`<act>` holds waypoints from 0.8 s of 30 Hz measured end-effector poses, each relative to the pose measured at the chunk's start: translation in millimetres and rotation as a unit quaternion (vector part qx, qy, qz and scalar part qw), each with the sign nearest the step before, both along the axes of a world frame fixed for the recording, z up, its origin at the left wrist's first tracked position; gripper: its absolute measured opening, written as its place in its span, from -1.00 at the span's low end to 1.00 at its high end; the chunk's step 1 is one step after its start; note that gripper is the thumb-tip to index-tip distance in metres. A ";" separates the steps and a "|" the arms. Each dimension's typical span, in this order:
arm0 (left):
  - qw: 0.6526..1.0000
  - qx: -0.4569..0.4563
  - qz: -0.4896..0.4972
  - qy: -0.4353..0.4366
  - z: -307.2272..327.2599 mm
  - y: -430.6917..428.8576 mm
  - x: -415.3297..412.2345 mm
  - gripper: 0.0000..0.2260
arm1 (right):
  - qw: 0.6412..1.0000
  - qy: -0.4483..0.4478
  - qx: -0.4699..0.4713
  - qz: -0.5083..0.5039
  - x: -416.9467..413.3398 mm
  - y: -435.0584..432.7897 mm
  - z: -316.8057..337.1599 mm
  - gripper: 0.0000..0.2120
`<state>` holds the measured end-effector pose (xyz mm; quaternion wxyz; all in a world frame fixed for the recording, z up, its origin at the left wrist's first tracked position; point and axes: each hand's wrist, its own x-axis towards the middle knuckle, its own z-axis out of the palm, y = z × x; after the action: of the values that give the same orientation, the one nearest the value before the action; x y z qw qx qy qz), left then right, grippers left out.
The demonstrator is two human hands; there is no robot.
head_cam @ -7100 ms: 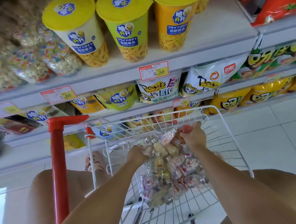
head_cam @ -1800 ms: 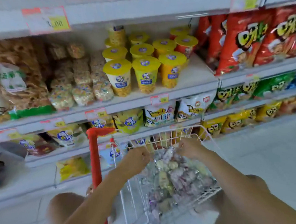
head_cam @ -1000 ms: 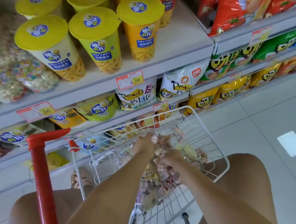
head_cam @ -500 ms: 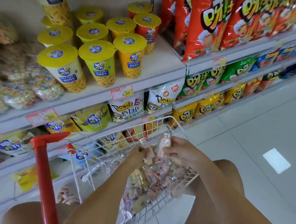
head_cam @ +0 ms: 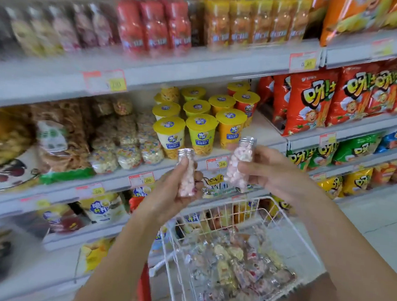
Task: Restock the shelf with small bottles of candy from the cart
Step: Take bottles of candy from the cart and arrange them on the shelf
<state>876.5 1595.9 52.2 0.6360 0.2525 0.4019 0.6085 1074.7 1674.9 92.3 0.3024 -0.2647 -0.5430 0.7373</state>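
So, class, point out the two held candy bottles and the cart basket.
left candy bottle (head_cam: 188, 179): head view, on its candy-filled body.
right candy bottle (head_cam: 238, 161): head view, on its body below the cap.
wire cart basket (head_cam: 223, 214): head view, on its front wall.

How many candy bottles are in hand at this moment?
2. The left bottle is in the left hand, the right bottle in the right hand, both above the cart. More lie in the cart, too blurred to count.

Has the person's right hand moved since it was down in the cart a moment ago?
Yes. The right hand has risen out of the cart basket, lifting a bottle of pink candy above its rim.
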 end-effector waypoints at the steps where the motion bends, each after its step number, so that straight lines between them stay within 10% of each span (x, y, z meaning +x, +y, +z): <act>1: 1.000 0.011 0.022 0.010 13.7 -6.2 -7.9 -0.75 | 1.000 0.008 0.024 0.011 -8.9 -3.3 14.8 -0.26; 15: 0.957 0.169 0.221 0.079 172.1 -39.6 -147.2 -0.74 | 0.904 -0.162 0.396 -0.019 -162.4 -8.4 190.1 -0.67; 24: 0.812 0.124 0.298 0.487 226.6 1.7 -221.1 -0.43 | 0.936 -0.147 0.317 0.053 -244.5 21.1 248.8 -0.58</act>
<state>655.4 1597.6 278.8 0.1077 0.4602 0.6358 0.6101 830.2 1696.0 341.1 0.2480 -0.2311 -0.8000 0.4950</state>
